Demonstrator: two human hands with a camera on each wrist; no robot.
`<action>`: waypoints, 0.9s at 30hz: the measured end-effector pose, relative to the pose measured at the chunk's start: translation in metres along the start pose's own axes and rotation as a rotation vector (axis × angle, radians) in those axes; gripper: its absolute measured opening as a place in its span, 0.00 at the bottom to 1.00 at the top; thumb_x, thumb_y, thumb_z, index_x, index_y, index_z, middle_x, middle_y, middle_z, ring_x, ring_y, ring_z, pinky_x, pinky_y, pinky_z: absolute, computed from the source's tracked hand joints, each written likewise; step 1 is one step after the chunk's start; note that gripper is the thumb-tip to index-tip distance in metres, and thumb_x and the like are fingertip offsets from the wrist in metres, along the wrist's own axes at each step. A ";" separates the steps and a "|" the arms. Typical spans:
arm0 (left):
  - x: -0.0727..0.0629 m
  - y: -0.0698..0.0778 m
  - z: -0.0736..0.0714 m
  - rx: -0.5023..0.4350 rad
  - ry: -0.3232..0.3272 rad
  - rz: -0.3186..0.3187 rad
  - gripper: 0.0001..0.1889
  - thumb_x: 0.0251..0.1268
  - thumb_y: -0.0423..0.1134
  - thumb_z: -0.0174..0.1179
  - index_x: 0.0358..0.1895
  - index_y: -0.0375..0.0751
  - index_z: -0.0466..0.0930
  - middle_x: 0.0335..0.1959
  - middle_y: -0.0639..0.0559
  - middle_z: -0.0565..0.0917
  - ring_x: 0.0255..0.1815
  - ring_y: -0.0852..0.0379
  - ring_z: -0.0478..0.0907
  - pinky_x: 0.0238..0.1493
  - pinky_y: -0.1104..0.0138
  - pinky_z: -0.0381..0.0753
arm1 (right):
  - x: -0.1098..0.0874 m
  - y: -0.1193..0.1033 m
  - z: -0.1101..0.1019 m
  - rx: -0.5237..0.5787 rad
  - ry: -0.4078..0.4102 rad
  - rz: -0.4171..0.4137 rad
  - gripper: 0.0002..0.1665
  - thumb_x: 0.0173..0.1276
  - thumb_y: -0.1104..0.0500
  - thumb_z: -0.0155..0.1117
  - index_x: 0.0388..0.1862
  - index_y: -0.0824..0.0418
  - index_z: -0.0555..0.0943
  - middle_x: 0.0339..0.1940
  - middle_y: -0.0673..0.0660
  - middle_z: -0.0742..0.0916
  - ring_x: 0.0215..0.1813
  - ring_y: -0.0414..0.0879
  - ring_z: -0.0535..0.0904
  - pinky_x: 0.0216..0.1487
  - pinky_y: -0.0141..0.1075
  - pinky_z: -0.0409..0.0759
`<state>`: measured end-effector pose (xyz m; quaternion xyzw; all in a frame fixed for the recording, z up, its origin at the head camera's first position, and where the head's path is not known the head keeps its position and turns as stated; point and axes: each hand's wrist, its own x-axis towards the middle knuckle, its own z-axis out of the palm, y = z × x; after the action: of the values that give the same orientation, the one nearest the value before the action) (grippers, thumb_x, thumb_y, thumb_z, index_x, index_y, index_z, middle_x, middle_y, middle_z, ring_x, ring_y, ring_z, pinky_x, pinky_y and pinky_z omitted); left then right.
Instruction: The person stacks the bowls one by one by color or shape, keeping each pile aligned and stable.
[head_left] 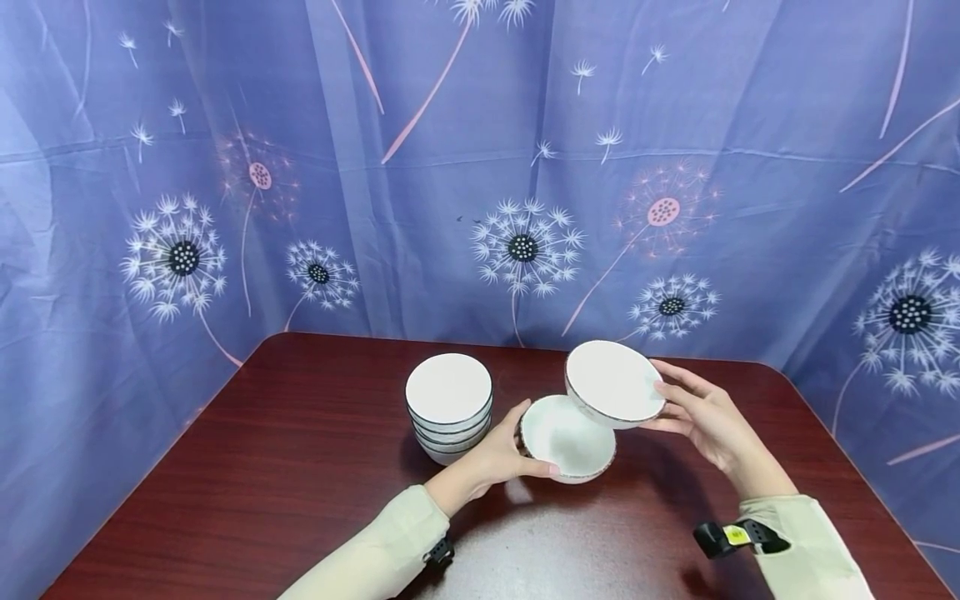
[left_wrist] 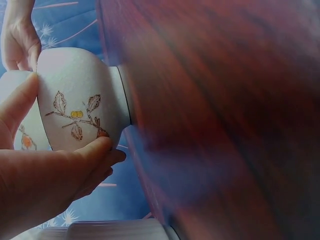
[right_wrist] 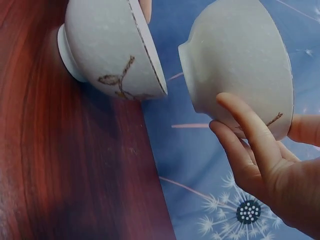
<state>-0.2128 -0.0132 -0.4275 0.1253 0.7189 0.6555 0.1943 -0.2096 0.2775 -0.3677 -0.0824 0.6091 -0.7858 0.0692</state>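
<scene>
A white bowl (head_left: 562,446) with a brown rim and a leafy twig pattern stands with its foot at the tabletop. My left hand (head_left: 498,454) grips its left side, thumb near the rim and fingers around the outer wall in the left wrist view. Above and to the right, my right hand (head_left: 708,417) holds a second white bowl (head_left: 611,379) by its right side, thumb at the rim and fingers under the wall. This bowl is tilted and raised; a gap between the two bowls shows in the right wrist view.
Left of my left hand stands a stack of several white bowls (head_left: 448,392) with dark rims. Everything rests on a dark red wooden table (head_left: 300,467). A blue curtain (head_left: 420,217) with dandelion prints hangs behind the table's far edge.
</scene>
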 end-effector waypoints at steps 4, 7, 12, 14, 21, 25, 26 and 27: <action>0.000 -0.001 0.000 -0.012 -0.009 0.001 0.57 0.46 0.26 0.73 0.77 0.38 0.43 0.71 0.37 0.60 0.69 0.44 0.64 0.65 0.57 0.69 | 0.001 0.001 0.005 -0.016 -0.012 0.019 0.19 0.73 0.66 0.54 0.60 0.53 0.75 0.45 0.52 0.85 0.42 0.48 0.85 0.42 0.45 0.85; 0.000 -0.001 -0.001 -0.008 -0.013 0.004 0.57 0.46 0.27 0.74 0.77 0.38 0.43 0.71 0.38 0.60 0.68 0.44 0.64 0.65 0.57 0.69 | 0.002 0.001 0.008 -0.008 -0.019 0.030 0.18 0.73 0.67 0.54 0.58 0.52 0.78 0.44 0.53 0.85 0.41 0.48 0.85 0.41 0.46 0.85; -0.001 -0.001 -0.001 -0.015 -0.016 0.011 0.56 0.46 0.27 0.73 0.76 0.38 0.42 0.71 0.38 0.61 0.69 0.45 0.63 0.66 0.57 0.68 | 0.003 0.003 0.014 -0.007 -0.051 0.048 0.18 0.73 0.68 0.53 0.56 0.51 0.78 0.44 0.53 0.85 0.40 0.48 0.85 0.42 0.46 0.85; 0.000 -0.001 0.000 -0.023 -0.015 0.014 0.57 0.46 0.27 0.73 0.76 0.37 0.42 0.71 0.38 0.61 0.70 0.45 0.62 0.67 0.57 0.67 | 0.003 0.004 0.016 -0.019 -0.067 0.054 0.19 0.73 0.68 0.53 0.56 0.52 0.78 0.44 0.54 0.85 0.41 0.48 0.85 0.42 0.46 0.85; -0.001 0.001 0.000 -0.017 -0.014 0.026 0.57 0.46 0.25 0.73 0.77 0.37 0.41 0.71 0.39 0.60 0.71 0.46 0.60 0.68 0.57 0.65 | 0.004 0.005 0.024 -0.048 -0.085 0.075 0.19 0.72 0.69 0.54 0.57 0.52 0.77 0.43 0.55 0.85 0.40 0.49 0.85 0.42 0.47 0.85; 0.000 0.000 0.000 -0.019 -0.017 0.019 0.57 0.46 0.26 0.73 0.77 0.37 0.42 0.72 0.39 0.60 0.72 0.46 0.59 0.68 0.57 0.65 | 0.005 0.007 0.027 -0.063 -0.080 0.081 0.19 0.71 0.69 0.54 0.56 0.52 0.77 0.43 0.55 0.85 0.40 0.49 0.85 0.43 0.47 0.85; 0.000 -0.001 -0.001 -0.023 -0.019 0.019 0.57 0.45 0.26 0.73 0.77 0.37 0.41 0.72 0.39 0.60 0.72 0.46 0.59 0.68 0.57 0.65 | 0.005 0.007 0.028 -0.067 -0.077 0.083 0.19 0.71 0.69 0.55 0.56 0.52 0.78 0.43 0.55 0.84 0.40 0.49 0.85 0.42 0.47 0.85; 0.000 -0.001 -0.001 -0.028 -0.022 0.020 0.58 0.45 0.25 0.73 0.77 0.37 0.41 0.72 0.39 0.60 0.72 0.46 0.59 0.68 0.57 0.65 | 0.005 0.007 0.029 -0.072 -0.074 0.086 0.19 0.71 0.69 0.55 0.56 0.52 0.78 0.43 0.55 0.84 0.40 0.49 0.85 0.42 0.47 0.85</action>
<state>-0.2134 -0.0140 -0.4286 0.1370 0.7061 0.6661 0.1973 -0.2081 0.2472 -0.3676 -0.0875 0.6369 -0.7561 0.1223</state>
